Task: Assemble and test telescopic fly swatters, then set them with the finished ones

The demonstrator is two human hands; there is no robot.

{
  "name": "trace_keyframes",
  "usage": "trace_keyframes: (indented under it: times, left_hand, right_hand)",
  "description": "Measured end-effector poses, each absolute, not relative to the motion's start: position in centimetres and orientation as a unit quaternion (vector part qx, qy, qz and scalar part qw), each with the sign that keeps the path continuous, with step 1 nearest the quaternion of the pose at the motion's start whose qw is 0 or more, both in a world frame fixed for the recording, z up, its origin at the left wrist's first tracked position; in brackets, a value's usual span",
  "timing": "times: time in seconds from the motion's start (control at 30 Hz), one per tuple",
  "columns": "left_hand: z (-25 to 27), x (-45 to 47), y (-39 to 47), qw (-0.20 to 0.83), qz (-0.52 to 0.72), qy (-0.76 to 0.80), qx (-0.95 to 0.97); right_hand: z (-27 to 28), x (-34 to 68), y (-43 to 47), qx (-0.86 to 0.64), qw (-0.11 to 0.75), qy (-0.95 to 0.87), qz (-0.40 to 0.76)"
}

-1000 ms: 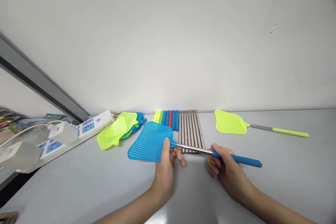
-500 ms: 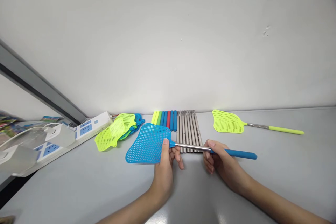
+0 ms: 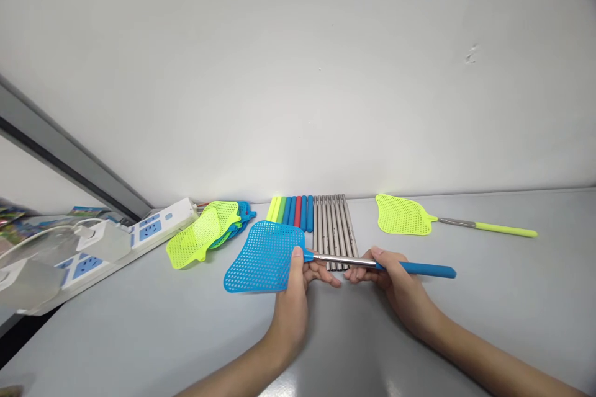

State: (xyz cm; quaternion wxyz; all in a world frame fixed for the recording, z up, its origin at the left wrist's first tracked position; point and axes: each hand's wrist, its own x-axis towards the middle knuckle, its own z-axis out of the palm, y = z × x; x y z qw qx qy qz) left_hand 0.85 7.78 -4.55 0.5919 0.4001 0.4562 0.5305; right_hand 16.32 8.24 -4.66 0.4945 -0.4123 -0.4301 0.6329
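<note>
A blue fly swatter [image 3: 265, 257] with a metal rod and blue handle lies across both hands, above the table. My left hand [image 3: 298, 285] grips it by the neck, thumb on top of the mesh head's edge and fingers underneath. My right hand [image 3: 395, 279] holds it where the rod meets the blue grip, thumb on top, fingers below the rod. Behind it lie a row of metal rods [image 3: 333, 223] and a row of coloured handle grips [image 3: 293, 211] in yellow, green, blue and red. The swatter partly covers the lower ends of the rods.
A yellow swatter [image 3: 405, 216] with its rod and handle lies at the right. Loose yellow and blue swatter heads [image 3: 190, 242] overlap at the left, beside a white power strip [image 3: 121, 248] with plugs and cables. A pale wall [image 3: 316, 74] rises behind the grey table [image 3: 512, 304].
The fingers of both hands have stretched inward under the rod, so their tips are closer together. The blue swatter has barely moved.
</note>
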Motion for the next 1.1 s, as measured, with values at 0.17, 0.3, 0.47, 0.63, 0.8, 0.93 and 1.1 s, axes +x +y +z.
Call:
trace_keyframes:
  times: [0.17,0.3,0.47,0.63,0.8,0.93,1.1]
  left_hand:
    - [-4.37,1.00,7.89,0.592,0.533,0.450,0.403]
    - [-4.39,1.13,8.06,0.593,0.553,0.440,0.386]
    - [-4.24,1.13,8.11,0.597,0.557,0.430,0.385]
    - [-4.43,1.04,8.01,0.597,0.562,0.436,0.371]
    - [-4.50,1.11,8.08,0.599,0.568,0.430,0.364]
    - [-4.23,1.16,8.03,0.608,0.563,0.426,0.362]
    - [-4.32,1.08,7.97,0.608,0.559,0.440,0.352]
  right_hand:
    - [-4.78,16.27,8.24,-0.401,0.507,-0.421,0.636]
    - [-4.89,16.12,8.25,-0.401,0.501,-0.424,0.639]
    - [-4.66,16.16,8.05,-0.402,0.495,-0.436,0.635]
    - [-4.44,16.48,7.92,-0.389,0.484,-0.461,0.634]
    - [-4.48,16.56,7.90,-0.404,0.471,-0.468,0.629]
    - [-4.47,16.42,7.94,-0.424,0.472,-0.454,0.626]
    - [-4.49,16.36,8.05,-0.431,0.482,-0.447,0.618]
